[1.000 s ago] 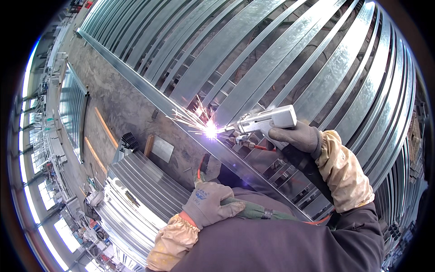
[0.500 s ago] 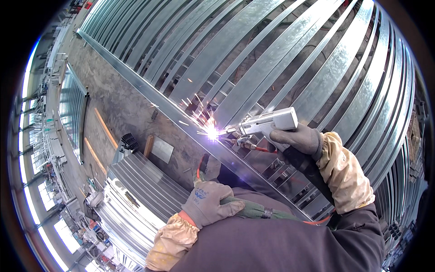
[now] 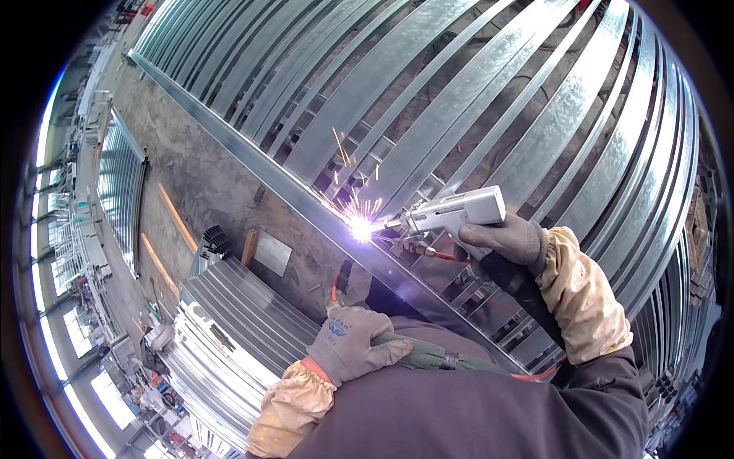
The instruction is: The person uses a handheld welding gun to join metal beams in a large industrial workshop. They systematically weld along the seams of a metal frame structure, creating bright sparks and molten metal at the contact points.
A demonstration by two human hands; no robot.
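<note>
In a grey glove, my right hand grips a silver welding gun with a dark lower handle. At its tip a bright violet-white weld glow throws sparks where a flat metal slat meets the long edge rail of a slatted metal frame. My left hand, also gloved, is wrapped round a green sleeved hose in front of my body. An orange-red hose with a fitting runs beneath the gun. Tan cuffs cover both forearms.
Left of me lies a stack of long metal profiles. Behind it are wooden bars, a square metal plate and another slatted panel on the concrete floor. Windows and racks line the far left.
The weld glow and gun tip have shifted very slightly right and down along the rail. The sparks now fly more upward. My left hand stays still on the hose.
</note>
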